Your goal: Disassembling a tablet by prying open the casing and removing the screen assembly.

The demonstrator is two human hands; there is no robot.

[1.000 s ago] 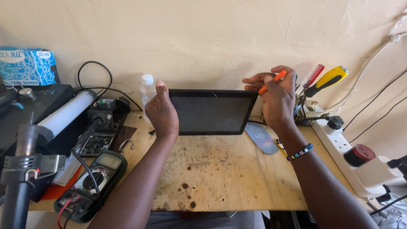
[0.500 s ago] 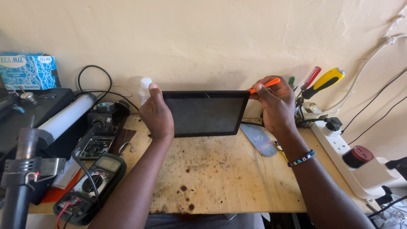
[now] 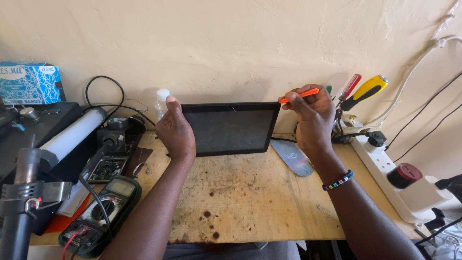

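A tablet (image 3: 230, 127) stands on its long edge at the back of the worktop (image 3: 250, 202), dark screen facing the camera, tilted back toward the wall (image 3: 231, 43). The left hand (image 3: 175, 130) is closed around the tablet's left edge, thumb up along the frame, propping it. The right hand (image 3: 313, 115) is at the tablet's upper right corner, fingers pinched on a thin orange pry tool (image 3: 299, 95) whose tip points at that corner; whether the tip touches the frame cannot be told. A beaded bracelet (image 3: 338, 180) circles the right wrist. Just behind the left hand stands a small clear bottle (image 3: 161, 102) with a white cap. A grey curved plate (image 3: 291, 156) lies flat on the worktop below the right hand. Behind that hand stand screwdrivers (image 3: 363, 91) with red and yellow handles, beside a white power strip (image 3: 399, 180). To the left lie a multimeter (image 3: 103, 209), a white tube (image 3: 74, 132), a bare circuit board (image 3: 107, 167) and a blue box (image 3: 30, 83). The wood is stained with dark spots near the front edge.
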